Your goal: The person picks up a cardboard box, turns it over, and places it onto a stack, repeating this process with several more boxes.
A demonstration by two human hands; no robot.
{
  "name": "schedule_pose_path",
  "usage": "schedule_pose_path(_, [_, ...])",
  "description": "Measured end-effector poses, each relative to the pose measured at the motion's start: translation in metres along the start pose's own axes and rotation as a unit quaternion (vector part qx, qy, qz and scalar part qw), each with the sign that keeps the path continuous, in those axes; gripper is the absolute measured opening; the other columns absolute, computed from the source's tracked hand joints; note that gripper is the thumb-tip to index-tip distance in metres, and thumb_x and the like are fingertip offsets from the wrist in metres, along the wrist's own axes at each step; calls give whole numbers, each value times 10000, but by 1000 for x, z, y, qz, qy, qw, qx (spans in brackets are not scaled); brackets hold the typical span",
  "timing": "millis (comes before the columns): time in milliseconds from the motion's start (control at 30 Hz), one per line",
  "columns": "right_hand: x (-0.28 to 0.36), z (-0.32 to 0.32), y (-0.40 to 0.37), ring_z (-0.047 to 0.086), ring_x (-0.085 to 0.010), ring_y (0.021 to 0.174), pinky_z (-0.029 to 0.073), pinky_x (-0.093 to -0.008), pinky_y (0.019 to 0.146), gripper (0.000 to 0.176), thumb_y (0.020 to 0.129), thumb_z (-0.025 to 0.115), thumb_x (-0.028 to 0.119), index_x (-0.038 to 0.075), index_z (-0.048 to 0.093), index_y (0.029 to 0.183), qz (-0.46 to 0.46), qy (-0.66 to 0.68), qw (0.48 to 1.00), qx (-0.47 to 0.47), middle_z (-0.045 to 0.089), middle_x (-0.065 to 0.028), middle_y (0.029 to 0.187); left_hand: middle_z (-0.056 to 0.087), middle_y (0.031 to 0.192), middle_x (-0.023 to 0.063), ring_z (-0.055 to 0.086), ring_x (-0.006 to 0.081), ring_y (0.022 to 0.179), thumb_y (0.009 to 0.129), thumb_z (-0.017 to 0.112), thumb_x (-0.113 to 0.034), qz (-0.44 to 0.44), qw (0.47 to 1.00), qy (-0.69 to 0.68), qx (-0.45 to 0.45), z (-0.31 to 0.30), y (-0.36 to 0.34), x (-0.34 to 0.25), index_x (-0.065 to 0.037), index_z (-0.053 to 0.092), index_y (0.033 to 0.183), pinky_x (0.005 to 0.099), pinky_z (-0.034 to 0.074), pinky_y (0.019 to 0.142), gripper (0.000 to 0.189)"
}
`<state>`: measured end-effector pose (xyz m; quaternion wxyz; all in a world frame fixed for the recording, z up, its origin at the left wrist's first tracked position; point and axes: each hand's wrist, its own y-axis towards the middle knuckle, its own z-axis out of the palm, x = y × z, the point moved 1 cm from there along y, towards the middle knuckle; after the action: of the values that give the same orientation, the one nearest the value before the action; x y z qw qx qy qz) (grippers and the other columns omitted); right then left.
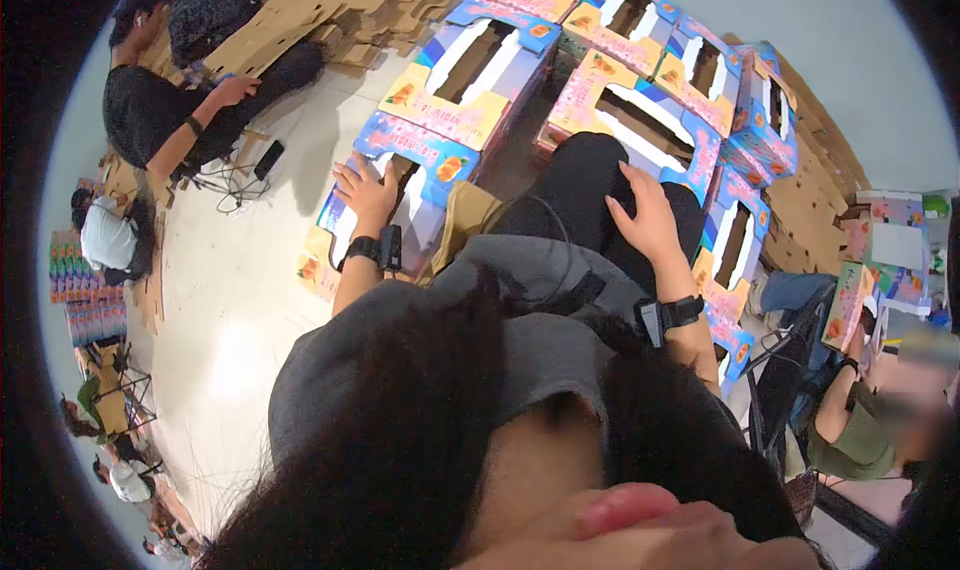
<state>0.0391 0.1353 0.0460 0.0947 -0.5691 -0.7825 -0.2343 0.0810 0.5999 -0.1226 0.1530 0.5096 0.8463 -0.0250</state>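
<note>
My left hand (368, 198) rests on the edge of a printed fruit carton (425, 162), fingers spread and nothing in them. This carton is blue, pink and yellow, with orange fruit pictures and a long opening in its top. My right hand (645, 215) lies on my dark-trousered knee (590, 160), its fingers stretched out and holding nothing. Both wrists carry dark bands with small devices. More cartons of the same kind stand beyond my knees, among them a large carton (450, 75) ahead on the left and another carton (645, 120) just past my legs.
Flat brown cardboard (345, 15) is piled at the back left, and more cardboard sheets (815, 210) lie right. A seated person (150, 110) handles cardboard at left, near a phone (268, 160) and cables on the floor. Another person (850, 430) sits at right by a carton (845, 305).
</note>
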Motion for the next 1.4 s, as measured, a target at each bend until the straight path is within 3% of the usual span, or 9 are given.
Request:
schedule_pose_path(200, [-6, -3, 6, 474, -385, 1201, 388, -432, 1015, 592, 818, 662, 238, 49, 449, 1337, 29, 13, 999, 36, 509, -218, 1274, 32, 1460, 414, 8, 543, 1380, 838, 460, -656, 17, 999, -46, -11, 11, 20, -40, -101, 187, 1493, 642, 39, 1081, 900])
schedule_pose_path(300, [-9, 5, 13, 476, -384, 1194, 397, -433, 1002, 604, 813, 646, 221, 38, 435, 1349, 22, 22, 999, 23, 506, -226, 1266, 48, 1464, 406, 13, 535, 1383, 840, 469, -646, 60, 992, 16, -111, -5, 32, -75, -85, 185, 1492, 654, 46, 1074, 905])
schedule_pose_path(533, [-9, 22, 27, 517, -394, 1129, 425, -425, 966, 595, 818, 549, 170, 25, 400, 1375, 78, 43, 996, 19, 524, -241, 1229, 150, 1534, 232, 71, 397, 1433, 816, 541, -591, 197, 970, -98, -107, 29, 64, -120, -65, 290, 1457, 592, 100, 1108, 866])
schedule_pose_path(733, [-8, 22, 46, 597, -407, 903, 488, -489, 791, 661, 747, 484, 149, -35, 371, 1372, 82, -42, 992, 84, 572, -277, 1110, 155, 1525, 259, 101, 406, 1428, 816, 526, -629, 180, 980, -57, -61, 26, 60, -129, -94, 288, 1465, 594, 147, 1093, 874])
schedule_pose_path(867, [-4, 31, 59, 619, -414, 891, 506, -479, 762, 737, 725, 517, 189, -107, 313, 1368, 75, -117, 984, 109, 544, -311, 1191, 127, 1532, 257, 78, 396, 1434, 828, 500, -642, 180, 982, -45, -46, 21, 59, -132, -101, 263, 1476, 582, 110, 1107, 877])
schedule_pose_path(1067, [16, 38, 64, 645, -374, 896, 515, -441, 764, 796, 731, 539, 217, -91, 254, 1407, 153, -180, 960, 151, 481, -341, 1277, 69, 1545, 247, 9, 376, 1444, 766, 473, -759, 169, 985, -34, 8, 18, 62, -137, -129, 194, 1500, 586, 36, 1114, 1007])
schedule_pose_path(1167, [2, 23, 57, 643, -359, 937, 508, -448, 813, 791, 736, 544, 209, -25, 255, 1435, 159, -117, 967, 159, 488, -301, 1302, 53, 1546, 250, -2, 379, 1444, 761, 448, -779, 137, 985, 87, 54, 14, 64, -151, -131, 179, 1504, 615, 16, 1100, 1022])
schedule_pose_path(1300, [-18, -10, 33, 632, -344, 990, 501, -457, 854, 764, 740, 537, 148, 105, 284, 1460, 81, -41, 979, 180, 506, -229, 1322, 86, 1536, 262, 11, 420, 1430, 802, 499, -695, 275, 961, -19, 3, 30, 63, -194, -111, 199, 1496, 629, -12, 1091, 955])
schedule_pose_path(1400, [-61, -28, 13, 523, -376, 1168, 431, -442, 976, 602, 754, 612, 138, 127, 489, 1343, -37, 101, 989, 103, 500, -221, 1331, 61, 1541, 253, 25, 435, 1423, 800, 583, -611, 418, 904, -86, -18, 33, 47, -265, -104, 243, 1483, 616, 31, 1100, 916])
